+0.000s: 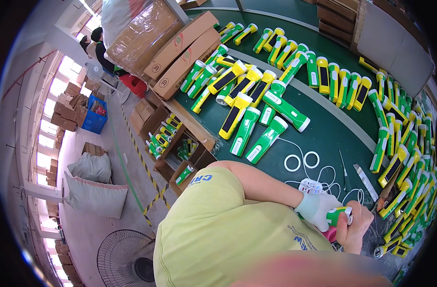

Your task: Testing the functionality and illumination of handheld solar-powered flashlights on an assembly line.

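Note:
My left hand, in a white glove, is closed around the body of a green and white flashlight. My bare right hand grips the same flashlight at its other end, with the fingers curled round it. Part of the flashlight is hidden by both hands. Just beyond the left hand lies a white power strip with looping white cords. Past it are two white rings on the green table. A thin screwdriver and a flat metal strip lie beyond my hands.
Many green or yellow flashlights cover the table ahead, with a dense pile on the right. Cardboard boxes are stacked at the far left. An open carton of flashlights stands beside the table; a fan is lower left.

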The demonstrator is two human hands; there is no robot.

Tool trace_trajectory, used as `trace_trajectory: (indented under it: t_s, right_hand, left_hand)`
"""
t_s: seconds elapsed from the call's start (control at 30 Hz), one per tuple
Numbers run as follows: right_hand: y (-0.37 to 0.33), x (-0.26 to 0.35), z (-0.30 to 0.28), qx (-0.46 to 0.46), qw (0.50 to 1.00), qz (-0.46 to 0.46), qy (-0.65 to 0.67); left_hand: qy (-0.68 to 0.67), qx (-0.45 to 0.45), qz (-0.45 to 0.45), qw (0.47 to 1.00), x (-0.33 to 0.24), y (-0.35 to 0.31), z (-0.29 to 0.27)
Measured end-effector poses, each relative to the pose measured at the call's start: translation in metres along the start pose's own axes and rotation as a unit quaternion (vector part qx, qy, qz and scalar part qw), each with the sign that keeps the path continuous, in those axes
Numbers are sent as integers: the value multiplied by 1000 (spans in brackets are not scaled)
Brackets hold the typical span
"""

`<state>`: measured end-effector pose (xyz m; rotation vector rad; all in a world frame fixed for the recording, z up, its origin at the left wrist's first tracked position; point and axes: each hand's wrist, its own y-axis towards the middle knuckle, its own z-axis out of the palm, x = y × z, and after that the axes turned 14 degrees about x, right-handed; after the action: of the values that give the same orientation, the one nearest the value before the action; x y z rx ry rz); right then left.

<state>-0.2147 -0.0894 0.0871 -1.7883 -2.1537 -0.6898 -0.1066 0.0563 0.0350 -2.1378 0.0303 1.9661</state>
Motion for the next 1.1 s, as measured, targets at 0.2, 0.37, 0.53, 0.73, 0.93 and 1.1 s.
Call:
trace_trajectory:
  t_s: [0.2,0.37,0.53,0.73,0.93,1.1]
  right_hand:
    - [6,2,-8,-4,998,-51,23]
    - [-2,-35,13,-168,962,64,205]
    - [11,-43,6,-230,879,218,357]
    - [-7,-30,37,-136,874,235,404]
    - [0,-21,59,-117,918,215,313]
    - [3,-14,72,-27,978,79,190]
  left_hand:
    - [-127,77,73,986,4,2,-3]
    - [-294,99,62,949,-17,3,-39]
    - [-570,-127,106,805,12,40,-111]
    - [-482,-191,96,850,2,51,-127]
    - [-523,-193,134,820,9,56,-128]
    - [-446,-191,126,865,3,51,-112]
